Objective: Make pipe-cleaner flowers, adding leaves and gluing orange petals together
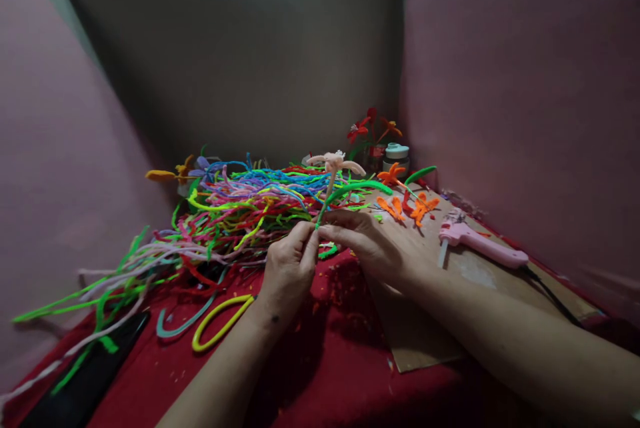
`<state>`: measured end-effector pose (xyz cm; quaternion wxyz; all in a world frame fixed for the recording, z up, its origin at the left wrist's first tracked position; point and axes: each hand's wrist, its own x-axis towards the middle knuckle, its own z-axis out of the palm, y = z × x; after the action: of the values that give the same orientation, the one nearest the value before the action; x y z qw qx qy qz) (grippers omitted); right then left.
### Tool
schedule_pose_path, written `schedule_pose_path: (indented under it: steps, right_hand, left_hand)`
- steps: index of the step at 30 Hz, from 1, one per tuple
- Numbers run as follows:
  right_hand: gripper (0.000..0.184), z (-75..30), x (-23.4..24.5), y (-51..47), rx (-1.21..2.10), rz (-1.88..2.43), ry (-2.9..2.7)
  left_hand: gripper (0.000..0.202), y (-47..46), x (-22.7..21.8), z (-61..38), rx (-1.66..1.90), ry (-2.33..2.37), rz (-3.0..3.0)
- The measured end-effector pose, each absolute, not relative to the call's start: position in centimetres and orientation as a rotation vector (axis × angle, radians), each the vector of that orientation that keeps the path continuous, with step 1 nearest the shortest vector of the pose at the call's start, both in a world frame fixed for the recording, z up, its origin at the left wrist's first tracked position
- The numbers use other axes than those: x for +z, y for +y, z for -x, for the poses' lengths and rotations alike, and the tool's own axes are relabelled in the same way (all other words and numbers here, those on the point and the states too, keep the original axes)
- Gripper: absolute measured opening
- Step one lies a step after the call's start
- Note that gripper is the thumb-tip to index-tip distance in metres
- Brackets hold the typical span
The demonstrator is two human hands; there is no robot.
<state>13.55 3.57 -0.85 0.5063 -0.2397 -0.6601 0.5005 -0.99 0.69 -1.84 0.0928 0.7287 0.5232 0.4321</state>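
Left hand [289,261]: thumb and finger pinching the pale pink flower [333,163] low on its stem.
Right hand [369,241]: fingers narrowed at that same stem; cannot tell whether they grip it.
Flower's place: centre of the frame, bloom upward.
Tablecloth [340,375]: red, lower centre, speckled with scraps.
Brown board [425,345]: right of centre, under the pink glue gun [485,248].
Fuzzy stems [255,200]: multicoloured heap, left of centre.
Room: dim; grey wall [250,48] upper centre, pink wall [520,81] upper right.

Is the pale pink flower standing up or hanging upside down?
Upright, leaning slightly: the pale pink flower tops a stem that rises from between the left hand and right hand.
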Motion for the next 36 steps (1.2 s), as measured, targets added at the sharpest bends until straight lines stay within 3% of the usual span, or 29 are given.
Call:
schedule_pose_path:
  steps: [9,14,20,36]
  right_hand:
    - [0.013,-14.3,0.0,4.1,1.106,0.613,-1.729]
    - [0.005,-14.0,-1.1,5.0,1.384,0.617,-1.484]
    - [0.017,-13.9,-1.8,5.6,1.641,0.336,-1.415]
    - [0.016,-13.9,-1.8,4.7,1.721,0.193,-1.373]
  left_hand:
    - [0.017,0.0,-0.7,0.3,1.275,1.332,-1.721]
    - [0.015,-0.2,-0.1,0.0,1.242,1.025,-1.401]
    - [0.014,0.1,-0.2,0.4,1.115,0.698,-1.082]
    - [0.016,-0.1,-0.3,1.0,0.953,0.483,-1.031]
